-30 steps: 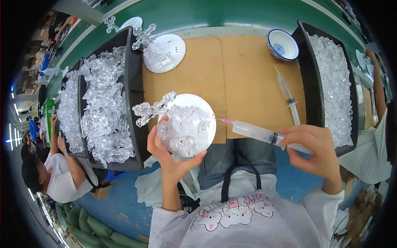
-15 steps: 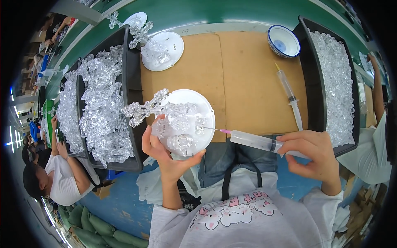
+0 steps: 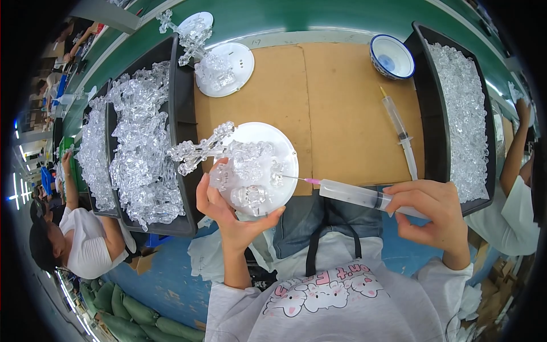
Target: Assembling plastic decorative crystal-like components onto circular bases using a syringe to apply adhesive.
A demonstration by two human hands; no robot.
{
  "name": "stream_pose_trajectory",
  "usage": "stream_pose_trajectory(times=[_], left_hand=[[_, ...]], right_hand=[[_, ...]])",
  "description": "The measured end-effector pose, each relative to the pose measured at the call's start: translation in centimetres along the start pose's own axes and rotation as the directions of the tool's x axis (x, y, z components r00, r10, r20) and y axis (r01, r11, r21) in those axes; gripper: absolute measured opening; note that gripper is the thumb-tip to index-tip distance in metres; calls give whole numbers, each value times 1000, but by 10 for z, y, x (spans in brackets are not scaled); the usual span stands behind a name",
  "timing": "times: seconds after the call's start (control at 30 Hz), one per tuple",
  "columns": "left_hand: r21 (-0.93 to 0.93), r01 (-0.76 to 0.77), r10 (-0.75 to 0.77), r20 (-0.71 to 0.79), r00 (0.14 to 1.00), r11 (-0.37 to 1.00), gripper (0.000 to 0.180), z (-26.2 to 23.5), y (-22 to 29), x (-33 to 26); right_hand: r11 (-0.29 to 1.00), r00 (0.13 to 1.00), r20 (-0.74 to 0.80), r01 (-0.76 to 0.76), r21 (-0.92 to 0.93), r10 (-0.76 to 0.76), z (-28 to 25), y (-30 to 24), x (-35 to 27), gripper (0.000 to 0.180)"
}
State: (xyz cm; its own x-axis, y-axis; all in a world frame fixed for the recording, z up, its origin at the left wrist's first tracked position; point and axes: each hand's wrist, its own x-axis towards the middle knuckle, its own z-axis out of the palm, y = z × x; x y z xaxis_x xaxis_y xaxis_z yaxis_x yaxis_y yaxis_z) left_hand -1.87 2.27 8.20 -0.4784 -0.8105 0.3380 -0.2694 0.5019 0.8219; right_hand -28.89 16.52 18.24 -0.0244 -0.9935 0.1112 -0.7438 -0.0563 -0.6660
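My left hand (image 3: 231, 214) grips a round white plate (image 3: 279, 145) by its near edge, tilted toward me. Clear plastic pieces (image 3: 249, 159) stand on this plate, and a branching clear one (image 3: 202, 147) juts out past its left rim. In my right hand (image 3: 428, 214) is a large syringe (image 3: 348, 194) with a pink needle hub, held around its barrel and plunger end. The needle tip meets a small clear piece (image 3: 277, 172) at the plate's right side; whether liquid comes out cannot be seen.
Black bins of clear plastic parts stand left (image 3: 185, 131) and right (image 3: 430, 114). On the cardboard (image 3: 342, 114) lie a second syringe (image 3: 400, 134) with a yellow tip and a blue-rimmed bowl (image 3: 392, 56). Another white plate (image 3: 242, 60) with clear pieces sits far left. Co-workers sit on both sides.
My hands, the plate and the syringe have barely shifted, a touch to the right. At the far left, the branching clear piece by the back plates has moved slightly right. Both co-workers' arms have moved.
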Motion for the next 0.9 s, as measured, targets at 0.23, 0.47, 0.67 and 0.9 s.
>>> stream_pose_trajectory(times=[0.23, 0.47, 0.67, 0.9], left_hand=[[-80, 14, -16, -22, 1000, 997, 115, 4, 1, 1], [-201, 61, -71, -41, 997, 978, 115, 7, -1, 0], [-173, 60, -66, -28, 997, 983, 118, 10, -8, 0], [-2, -2, 2, -47, 999, 1000, 110, 19, -19, 4]], right_hand=[[1000, 1000, -14, -2, 1, 2, 0, 0, -1, 21], [1000, 1000, -12, -10, 28, 11, -3, 0, -3, 22], [986, 996, -29, -84, 144, 89, -2, 7, -10, 21], [616, 929, 7, -251, 746, 369, 44, 23, -19, 22]])
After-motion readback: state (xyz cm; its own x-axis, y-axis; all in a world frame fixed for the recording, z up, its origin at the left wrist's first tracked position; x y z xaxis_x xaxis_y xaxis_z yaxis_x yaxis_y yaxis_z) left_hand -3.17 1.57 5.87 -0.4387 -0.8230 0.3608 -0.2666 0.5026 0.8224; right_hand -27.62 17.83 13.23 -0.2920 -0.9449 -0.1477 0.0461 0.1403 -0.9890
